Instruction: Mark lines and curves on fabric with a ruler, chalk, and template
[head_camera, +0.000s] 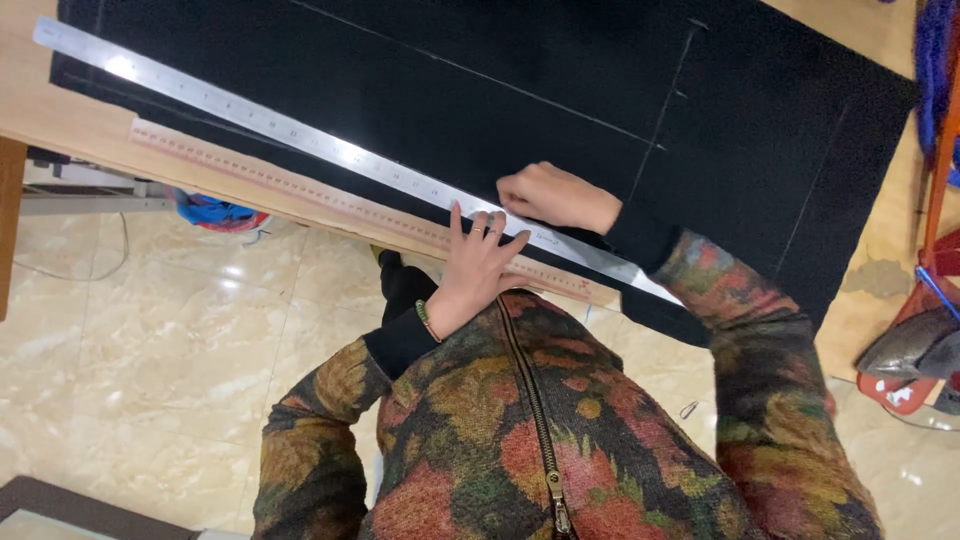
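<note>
Nearest, the left hand (478, 262) lies flat with fingers spread, pressing one long steel ruler (330, 150) down at the worktop's near edge. Just beyond it the right hand (548, 196) is curled into a loose fist on the black fabric (560, 90); whether it pinches anything cannot be told. The ruler runs slantwise along the fabric's near border, shiny and finely graduated. Beside it, a second, pinkish measuring strip (300, 190) lines the wooden worktop (70, 125). The single dark cloth bears thin chalk lines. Below lies a glossy beige tiled floor (150, 340).
</note>
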